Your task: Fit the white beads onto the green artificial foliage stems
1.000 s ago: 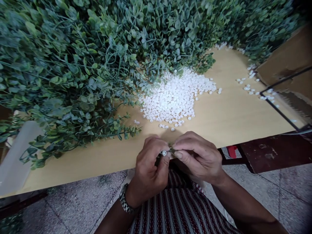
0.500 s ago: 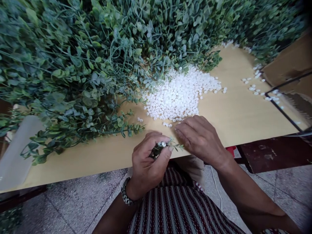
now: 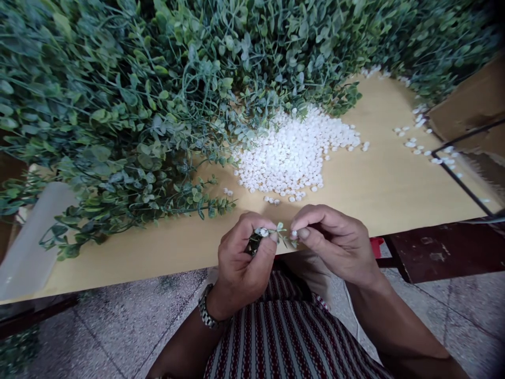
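My left hand [image 3: 245, 258] is closed around a sprig of artificial leaves [image 3: 281, 229], whose tip sticks out to the right past thumb and forefinger. A white bead [image 3: 263, 231] shows between those fingers, on the sprig. Thumb and forefinger of my right hand [image 3: 335, 239] pinch another small white bead [image 3: 294, 233], close to the sprig's tip; whether the two touch I cannot tell. Just beyond both hands lies a heap of white beads [image 3: 288, 152] on the tan tabletop [image 3: 386, 189].
Piled artificial greenery [image 3: 130, 95] covers the back and left of the table. A translucent plastic sheet or roll [image 3: 35, 237] lies at the left end. On the right are a torn cardboard box [image 3: 469, 105], a black metal bar [image 3: 461, 184] and scattered beads [image 3: 412, 145].
My right hand has come back from the near edge of the bead heap, turned, and now holds a bead by the sprig's tip. My left hand has barely moved.
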The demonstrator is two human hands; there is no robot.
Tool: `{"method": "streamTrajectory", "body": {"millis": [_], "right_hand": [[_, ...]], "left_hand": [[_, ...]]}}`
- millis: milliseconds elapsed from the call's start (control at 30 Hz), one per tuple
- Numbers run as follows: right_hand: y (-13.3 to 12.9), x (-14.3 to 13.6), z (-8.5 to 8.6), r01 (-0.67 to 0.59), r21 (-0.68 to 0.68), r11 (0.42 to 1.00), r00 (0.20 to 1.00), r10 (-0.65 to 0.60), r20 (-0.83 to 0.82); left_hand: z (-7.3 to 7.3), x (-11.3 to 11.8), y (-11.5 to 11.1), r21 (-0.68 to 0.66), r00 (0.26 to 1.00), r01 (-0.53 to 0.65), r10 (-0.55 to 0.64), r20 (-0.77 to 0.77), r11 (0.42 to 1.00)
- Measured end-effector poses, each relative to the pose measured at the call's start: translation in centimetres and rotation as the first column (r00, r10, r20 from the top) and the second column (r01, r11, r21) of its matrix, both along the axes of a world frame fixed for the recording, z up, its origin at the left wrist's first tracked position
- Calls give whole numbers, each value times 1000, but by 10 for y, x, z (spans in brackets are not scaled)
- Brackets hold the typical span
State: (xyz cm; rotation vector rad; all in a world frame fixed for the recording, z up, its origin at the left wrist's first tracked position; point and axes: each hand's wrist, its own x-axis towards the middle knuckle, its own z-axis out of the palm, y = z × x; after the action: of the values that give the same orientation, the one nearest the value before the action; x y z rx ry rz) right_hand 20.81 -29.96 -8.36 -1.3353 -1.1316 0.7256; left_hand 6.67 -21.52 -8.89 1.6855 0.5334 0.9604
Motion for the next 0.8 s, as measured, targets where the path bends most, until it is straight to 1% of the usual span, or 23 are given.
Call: {"method": "streamTrajectory", "body": {"millis": [167, 267, 367, 467, 633, 800], "right_hand": [[3, -2, -5, -43, 51, 998, 978, 52, -201], [5, -3, -10, -39, 86, 996, 943, 65, -327], [6, -6, -14, -15, 124, 992, 915, 63, -398], [6, -7, -16, -3, 163, 987, 903, 72, -423], [6, -7, -18, -57, 194, 979, 887, 139, -441], [6, -6, -22, -78, 227, 971, 902, 166, -399]], "left_hand": [[1, 2, -3, -13, 1000, 5, -4, 28, 1000], [1, 3, -3, 8, 999, 24, -24, 41, 1000], [1, 5, -3, 36, 995, 66, -68, 70, 997], [1, 7, -2, 52, 992, 86, -90, 86, 995], [1, 8, -2, 69, 993, 82, -87, 77, 994], [1, 8, -1, 87, 993, 96, -101, 62, 992]]}}
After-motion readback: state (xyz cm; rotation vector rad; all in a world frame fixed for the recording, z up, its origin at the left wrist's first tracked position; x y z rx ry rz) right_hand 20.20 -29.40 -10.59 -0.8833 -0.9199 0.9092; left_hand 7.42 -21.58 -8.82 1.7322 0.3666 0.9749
